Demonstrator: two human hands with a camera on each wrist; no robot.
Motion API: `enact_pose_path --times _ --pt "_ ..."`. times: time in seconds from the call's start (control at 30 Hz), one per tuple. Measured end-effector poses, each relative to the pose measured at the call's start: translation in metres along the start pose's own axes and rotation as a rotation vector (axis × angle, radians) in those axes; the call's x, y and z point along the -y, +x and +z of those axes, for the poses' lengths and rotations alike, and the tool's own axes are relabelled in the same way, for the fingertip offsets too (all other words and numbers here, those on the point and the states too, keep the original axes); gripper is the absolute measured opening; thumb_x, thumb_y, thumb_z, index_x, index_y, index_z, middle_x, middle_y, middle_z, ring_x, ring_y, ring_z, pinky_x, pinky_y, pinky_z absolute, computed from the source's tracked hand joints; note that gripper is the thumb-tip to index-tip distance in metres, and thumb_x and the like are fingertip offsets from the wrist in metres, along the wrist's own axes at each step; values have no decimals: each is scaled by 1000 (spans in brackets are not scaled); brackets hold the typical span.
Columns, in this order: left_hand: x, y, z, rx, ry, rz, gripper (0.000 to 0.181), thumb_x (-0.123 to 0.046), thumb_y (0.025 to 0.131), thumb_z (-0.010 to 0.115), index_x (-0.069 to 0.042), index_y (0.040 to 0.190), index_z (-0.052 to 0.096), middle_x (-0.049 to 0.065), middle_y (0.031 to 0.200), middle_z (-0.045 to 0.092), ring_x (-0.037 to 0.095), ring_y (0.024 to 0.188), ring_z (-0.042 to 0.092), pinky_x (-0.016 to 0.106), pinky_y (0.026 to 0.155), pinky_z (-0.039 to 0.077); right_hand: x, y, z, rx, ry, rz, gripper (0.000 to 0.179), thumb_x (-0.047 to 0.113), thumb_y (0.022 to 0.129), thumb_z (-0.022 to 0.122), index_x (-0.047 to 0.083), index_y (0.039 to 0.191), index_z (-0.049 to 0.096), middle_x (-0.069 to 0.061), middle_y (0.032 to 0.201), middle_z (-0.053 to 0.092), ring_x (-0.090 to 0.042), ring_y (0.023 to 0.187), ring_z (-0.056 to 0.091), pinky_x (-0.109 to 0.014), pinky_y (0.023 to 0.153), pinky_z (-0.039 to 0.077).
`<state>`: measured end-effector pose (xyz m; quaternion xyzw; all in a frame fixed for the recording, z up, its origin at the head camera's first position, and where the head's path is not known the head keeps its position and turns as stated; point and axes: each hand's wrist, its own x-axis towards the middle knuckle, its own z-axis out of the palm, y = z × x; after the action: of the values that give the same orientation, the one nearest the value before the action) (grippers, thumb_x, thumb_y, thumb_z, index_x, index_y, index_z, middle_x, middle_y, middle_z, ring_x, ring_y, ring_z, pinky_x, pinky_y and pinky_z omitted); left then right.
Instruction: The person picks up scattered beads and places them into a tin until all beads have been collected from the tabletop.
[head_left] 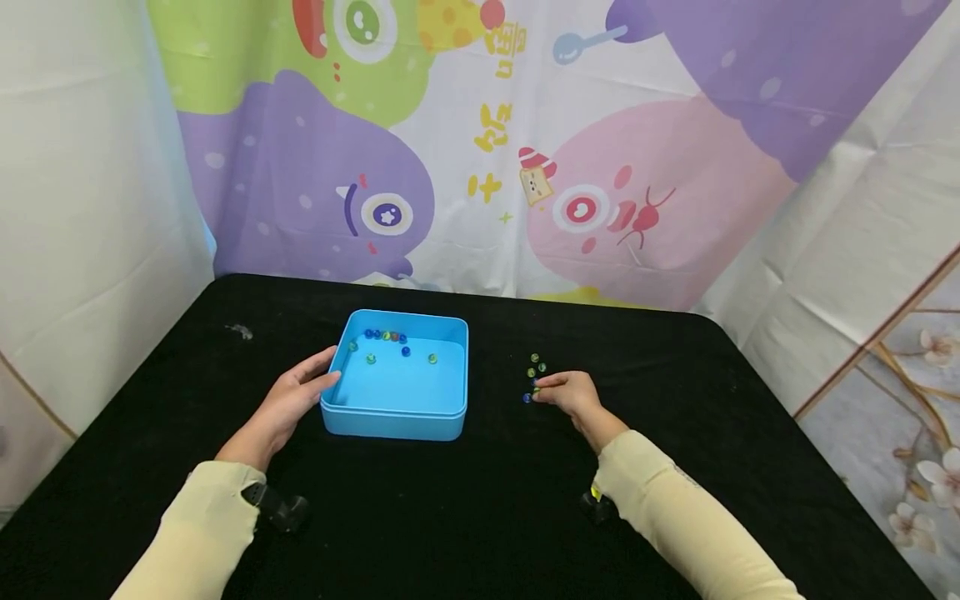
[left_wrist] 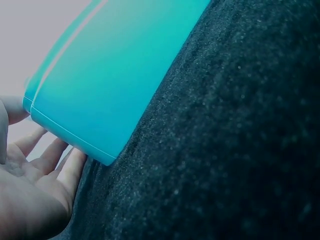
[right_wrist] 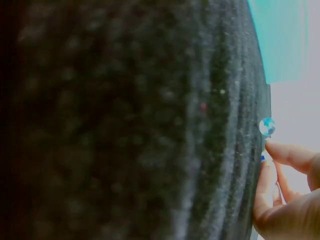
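A light blue open box [head_left: 393, 425] stands on the black cloth, with several blue, green, yellow and reddish glass marbles [head_left: 406, 352] on its floor, some lined along the far wall. My left hand [head_left: 288, 404] holds the box's left side, thumb at the rim and fingers along the outside wall, as the left wrist view [left_wrist: 40, 185] also shows. To the right of the box, my right hand [head_left: 573, 400] pinches at a marble [head_left: 536, 390], mostly covered by the fingertips. Several loose marbles lie beside that hand, among them a blue marble [head_left: 527, 398] and a green marble [head_left: 535, 357].
The black cloth [head_left: 465, 517] covers the whole table. A patterned curtain [head_left: 480, 208] hangs behind its far edge, with white curtains at both sides. A small pale mark [head_left: 240, 332] lies at the far left. Dark wrist cameras sit on both wrists.
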<state>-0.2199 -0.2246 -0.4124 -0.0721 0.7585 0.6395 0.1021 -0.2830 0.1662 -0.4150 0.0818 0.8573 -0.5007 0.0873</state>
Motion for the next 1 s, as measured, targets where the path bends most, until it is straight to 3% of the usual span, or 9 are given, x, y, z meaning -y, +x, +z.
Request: enact_pose_path --times 0.13,0.27,0.43,0.63,0.83,1.0 --pt "0 0 1 0 -2 -4 61 -31 98 47 -17 150 18 14 154 9 37 138 12 57 107 17 -3 2 -2 -13 44 26 20 6 79 72 0 98 71 -13 105 66 -22 87 63 -41 89 47" --pt "1 -1 2 2 -1 -4 61 -30 98 46 -16 150 18 15 154 9 37 138 12 57 107 17 -4 2 -3 -27 104 57 23 9 82 71 1 103 69 -14 112 64 -25 95 62 -43 95 43" --pt "1 -1 2 -1 -3 -1 61 -31 98 47 -17 150 18 14 154 10 37 138 11 57 107 16 0 4 2 -58 205 35 29 9 83 70 0 110 67 -15 120 59 -25 97 59 -39 92 45" --pt "0 -1 2 4 -1 1 61 -31 98 46 -17 150 18 15 154 9 38 138 11 58 107 16 9 7 10 -109 278 -6 30 11 82 71 0 109 67 -12 114 63 -20 90 59 -37 88 46" --pt "0 0 0 1 -3 7 61 -31 98 46 -17 150 18 15 154 9 38 138 12 57 107 16 24 10 14 -112 325 -22 29 11 82 71 1 109 68 -12 113 64 -24 94 59 -39 92 44" --pt "-1 -1 0 3 -2 9 61 -31 98 46 -16 150 18 15 154 10 38 138 12 57 107 17 37 11 17 -119 350 -14 26 12 81 72 2 105 69 -9 108 65 -20 84 58 -37 87 46"
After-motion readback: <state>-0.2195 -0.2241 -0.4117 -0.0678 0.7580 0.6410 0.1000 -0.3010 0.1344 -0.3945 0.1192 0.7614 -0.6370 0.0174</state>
